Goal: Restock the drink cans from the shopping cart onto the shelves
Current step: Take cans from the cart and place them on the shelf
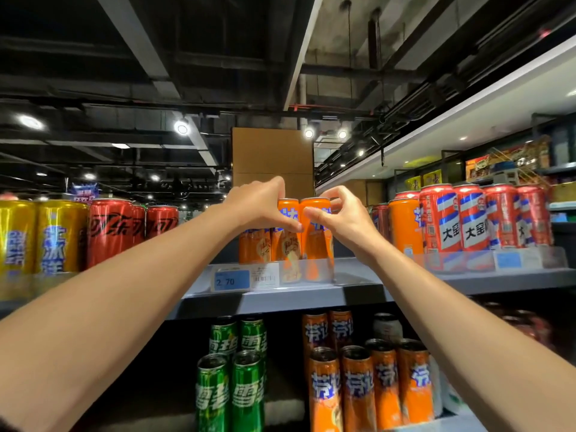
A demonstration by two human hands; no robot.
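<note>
Two tall orange cans stand side by side at the front of the top shelf. My left hand grips the left orange can round its upper part. My right hand grips the right orange can the same way, thumb in front. The thumbs nearly touch between the cans. A third orange can stands just left, partly hidden by my left hand. The shopping cart is out of view.
On the top shelf, yellow cans and red cola cans stand to the left, an orange can and red-striped cans to the right. A price tag hangs at the shelf edge. Below are green cans and orange cans.
</note>
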